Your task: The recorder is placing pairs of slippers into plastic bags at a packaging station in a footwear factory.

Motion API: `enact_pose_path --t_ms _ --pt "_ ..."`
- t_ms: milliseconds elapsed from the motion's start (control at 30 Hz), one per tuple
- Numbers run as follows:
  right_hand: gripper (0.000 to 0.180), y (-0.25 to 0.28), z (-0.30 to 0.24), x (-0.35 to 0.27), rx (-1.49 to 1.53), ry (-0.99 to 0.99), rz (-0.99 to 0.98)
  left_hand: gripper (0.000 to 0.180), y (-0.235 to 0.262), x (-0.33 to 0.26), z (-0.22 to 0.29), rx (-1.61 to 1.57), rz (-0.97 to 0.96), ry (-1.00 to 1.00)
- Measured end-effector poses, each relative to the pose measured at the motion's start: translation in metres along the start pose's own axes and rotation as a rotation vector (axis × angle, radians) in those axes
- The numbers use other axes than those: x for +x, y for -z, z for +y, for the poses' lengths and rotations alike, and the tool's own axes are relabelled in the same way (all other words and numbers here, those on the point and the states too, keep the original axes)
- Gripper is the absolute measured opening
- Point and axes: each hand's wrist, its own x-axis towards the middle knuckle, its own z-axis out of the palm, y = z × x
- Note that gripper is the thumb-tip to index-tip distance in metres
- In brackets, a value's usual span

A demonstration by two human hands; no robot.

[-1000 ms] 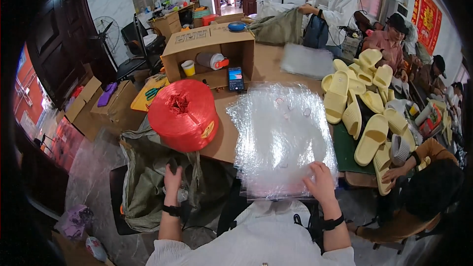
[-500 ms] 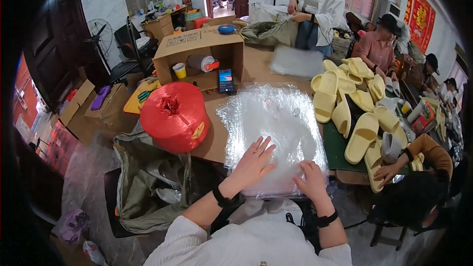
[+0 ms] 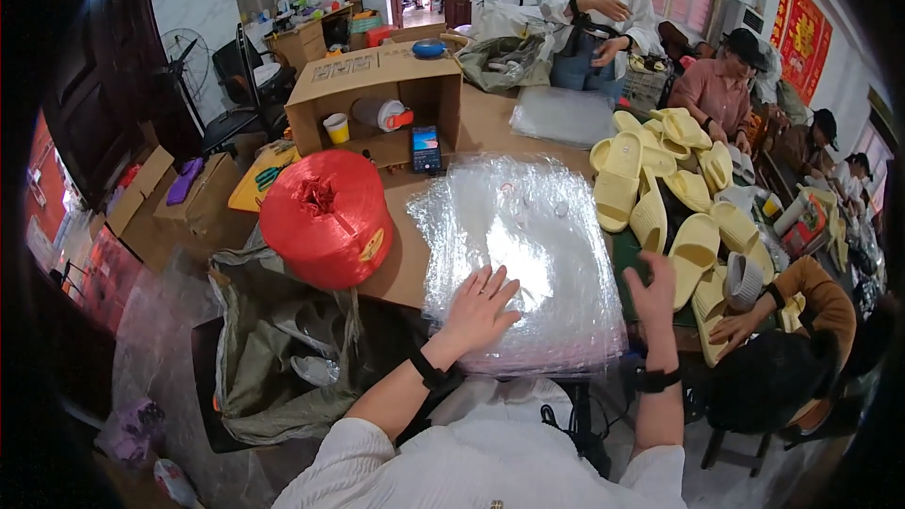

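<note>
A stack of clear plastic bags (image 3: 528, 254) lies in front of me on the brown cardboard-topped table. My left hand (image 3: 479, 309) rests flat on the near left part of the stack, fingers spread. Off the stack's right edge, my right hand (image 3: 652, 287) is raised beside the pile of pale yellow slippers (image 3: 694, 250), with thumb and fingers apart and nothing between them. It is nearest to the slippers at the pile's left side.
Left of the bags stands a big red roll of plastic twine (image 3: 325, 221). Behind it a cardboard box (image 3: 374, 80) holds a cup and bottle, with a phone (image 3: 426, 149) in front. A sack (image 3: 283, 349) gapes lower left. A co-worker's hand (image 3: 740, 328) touches slippers at right.
My right hand has lifted off the bags and moved right toward the slippers. My left hand stays on the stack. The standing person's hands have shifted away from the sack.
</note>
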Motion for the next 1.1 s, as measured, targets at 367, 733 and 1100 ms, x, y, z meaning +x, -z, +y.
enact_pose_path --t_ms 367,733,1100 --pt "0.060 -0.036 0.047 0.079 -0.487 0.094 0.057 0.057 -0.003 0.001 0.003 -0.002 0.001 0.004" --pt "0.045 0.029 0.052 0.053 -0.628 0.266 -0.019 0.057 0.008 0.001 0.004 -0.072 -0.016 0.030" --pt "0.033 0.116 0.001 0.075 -0.982 0.391 -0.559 0.058 0.007 0.003 0.003 -0.067 -0.027 0.033"
